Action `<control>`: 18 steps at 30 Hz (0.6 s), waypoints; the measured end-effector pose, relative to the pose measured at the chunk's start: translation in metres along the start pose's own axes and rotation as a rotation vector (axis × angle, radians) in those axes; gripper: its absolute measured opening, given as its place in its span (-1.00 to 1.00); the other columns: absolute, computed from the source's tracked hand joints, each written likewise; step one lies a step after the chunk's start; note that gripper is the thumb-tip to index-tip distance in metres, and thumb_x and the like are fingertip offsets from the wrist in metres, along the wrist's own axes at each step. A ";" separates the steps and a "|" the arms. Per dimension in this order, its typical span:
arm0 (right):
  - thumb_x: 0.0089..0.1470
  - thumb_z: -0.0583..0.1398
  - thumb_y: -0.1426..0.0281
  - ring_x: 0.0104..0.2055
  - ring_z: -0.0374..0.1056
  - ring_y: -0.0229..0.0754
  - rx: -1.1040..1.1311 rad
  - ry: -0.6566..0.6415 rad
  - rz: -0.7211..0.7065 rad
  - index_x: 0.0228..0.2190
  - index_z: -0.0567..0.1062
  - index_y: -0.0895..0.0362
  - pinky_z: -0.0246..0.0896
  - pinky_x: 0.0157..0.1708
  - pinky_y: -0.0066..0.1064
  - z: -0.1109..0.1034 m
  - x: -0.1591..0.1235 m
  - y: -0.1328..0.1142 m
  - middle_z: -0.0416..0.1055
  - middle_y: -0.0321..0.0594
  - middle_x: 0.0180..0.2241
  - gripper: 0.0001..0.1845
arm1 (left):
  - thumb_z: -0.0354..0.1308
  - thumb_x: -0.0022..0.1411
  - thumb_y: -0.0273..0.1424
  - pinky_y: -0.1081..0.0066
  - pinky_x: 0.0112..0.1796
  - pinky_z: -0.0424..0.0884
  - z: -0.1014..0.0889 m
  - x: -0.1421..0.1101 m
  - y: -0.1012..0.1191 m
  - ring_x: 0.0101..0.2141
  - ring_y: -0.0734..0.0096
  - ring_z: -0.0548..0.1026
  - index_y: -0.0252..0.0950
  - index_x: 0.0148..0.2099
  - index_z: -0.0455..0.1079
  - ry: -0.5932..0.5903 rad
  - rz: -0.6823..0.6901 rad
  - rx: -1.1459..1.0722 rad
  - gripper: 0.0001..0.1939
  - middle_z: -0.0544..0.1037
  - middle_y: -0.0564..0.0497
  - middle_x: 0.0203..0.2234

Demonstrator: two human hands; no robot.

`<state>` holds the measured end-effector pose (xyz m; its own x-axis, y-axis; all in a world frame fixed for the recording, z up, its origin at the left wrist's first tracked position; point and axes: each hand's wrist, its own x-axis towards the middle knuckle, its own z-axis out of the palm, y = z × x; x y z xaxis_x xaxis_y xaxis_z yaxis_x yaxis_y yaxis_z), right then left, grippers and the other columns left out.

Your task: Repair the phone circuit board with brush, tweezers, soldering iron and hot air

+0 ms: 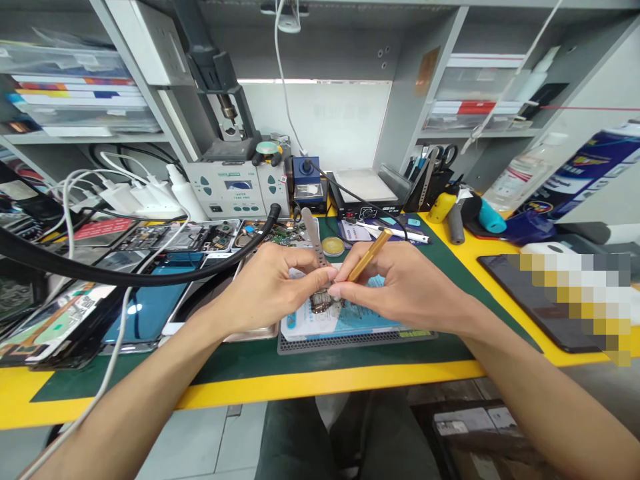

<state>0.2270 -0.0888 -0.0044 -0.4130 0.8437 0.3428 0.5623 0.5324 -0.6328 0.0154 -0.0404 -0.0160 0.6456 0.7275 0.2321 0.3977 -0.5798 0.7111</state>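
My left hand [267, 283] is closed around a pair of grey metal tweezers [313, 237], whose wide end points up and away. In my right hand [403, 277] is a gold-coloured, pen-shaped tool [370, 255], pinched near its lower end; its tip is hidden by my fingers. Both hands nearly meet over a small phone circuit board [321, 303]. That board lies on a blue and white printed packet [303, 325], which rests on a grey perforated mat [325, 345]. Just beyond my fingers stands a small round gold tin [333, 246].
Opened phones [155, 293] and loose boards cover the left side. A thick black hose [190, 275] arches over them from the rework station [237, 190]. A black tablet-like device [540, 300] lies at the right. A white cable [113, 363] crosses near my left arm.
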 end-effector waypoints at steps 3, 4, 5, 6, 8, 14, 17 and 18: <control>0.16 0.32 0.40 -0.28 0.51 -0.19 0.002 0.006 -0.002 -0.34 0.61 0.12 0.36 -0.29 -0.43 0.001 0.000 0.001 0.59 -0.29 -0.32 -0.95 | 0.15 0.34 -0.26 0.50 -0.44 0.26 0.000 -0.001 0.001 -0.49 0.53 0.40 -0.32 -0.40 0.55 0.000 0.003 0.001 -0.67 0.52 0.12 -0.56; 0.16 0.32 0.40 -0.28 0.51 -0.19 -0.001 0.008 -0.006 -0.35 0.61 0.12 0.36 -0.28 -0.43 0.001 0.000 0.001 0.59 -0.29 -0.32 -0.95 | 0.15 0.34 -0.26 0.50 -0.45 0.26 -0.001 -0.001 0.001 -0.50 0.53 0.40 -0.32 -0.40 0.54 0.000 0.004 0.002 -0.68 0.51 0.12 -0.56; 0.16 0.31 0.40 -0.29 0.51 -0.19 -0.006 0.009 -0.009 -0.35 0.61 0.12 0.36 -0.29 -0.43 0.001 0.000 0.001 0.59 -0.29 -0.33 -0.94 | 0.15 0.35 -0.26 0.50 -0.45 0.26 -0.001 -0.001 0.001 -0.50 0.53 0.39 -0.32 -0.41 0.54 0.001 0.004 0.003 -0.68 0.51 0.12 -0.56; 0.16 0.31 0.40 -0.31 0.50 -0.20 -0.010 0.010 -0.012 -0.36 0.61 0.12 0.35 -0.31 -0.43 0.001 0.000 0.001 0.58 -0.29 -0.34 -0.94 | 0.15 0.35 -0.26 0.50 -0.45 0.26 -0.001 -0.001 0.000 -0.50 0.53 0.39 -0.32 -0.41 0.54 0.002 0.005 0.003 -0.68 0.51 0.12 -0.56; 0.16 0.30 0.41 -0.35 0.49 -0.21 -0.019 0.015 -0.019 -0.38 0.59 0.13 0.32 -0.35 -0.44 0.001 0.000 0.000 0.57 -0.29 -0.38 -0.93 | 0.15 0.35 -0.24 0.50 -0.44 0.26 -0.001 0.000 0.000 -0.49 0.53 0.40 -0.32 -0.40 0.54 0.003 0.005 0.004 -0.67 0.52 0.12 -0.55; 0.15 0.28 0.46 -0.44 0.43 -0.24 -0.037 0.043 -0.019 -0.41 0.53 0.14 0.25 -0.44 -0.46 -0.002 -0.001 -0.002 0.51 -0.34 -0.49 -0.92 | 0.16 0.35 -0.18 0.50 -0.46 0.24 0.000 0.000 0.000 -0.50 0.52 0.39 -0.33 -0.39 0.56 0.018 -0.005 0.034 -0.63 0.51 0.11 -0.57; 0.14 0.27 0.47 -0.45 0.41 -0.26 -0.059 0.051 -0.028 -0.43 0.51 0.14 0.22 -0.46 -0.47 -0.002 -0.001 -0.001 0.50 -0.34 -0.50 -0.90 | 0.16 0.35 -0.18 0.51 -0.48 0.23 0.000 -0.001 0.000 -0.52 0.53 0.37 -0.33 -0.39 0.57 0.018 0.000 0.042 -0.63 0.51 0.11 -0.58; 0.14 0.28 0.47 -0.45 0.41 -0.26 -0.070 0.054 -0.032 -0.44 0.51 0.14 0.21 -0.46 -0.47 -0.002 0.000 -0.001 0.50 -0.34 -0.50 -0.89 | 0.16 0.35 -0.18 0.51 -0.48 0.23 0.000 -0.001 0.000 -0.52 0.54 0.37 -0.33 -0.39 0.57 0.018 0.003 0.043 -0.63 0.51 0.11 -0.58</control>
<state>0.2283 -0.0895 -0.0021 -0.3935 0.8275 0.4005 0.5987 0.5613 -0.5714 0.0150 -0.0411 -0.0161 0.6351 0.7319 0.2468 0.4232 -0.5971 0.6815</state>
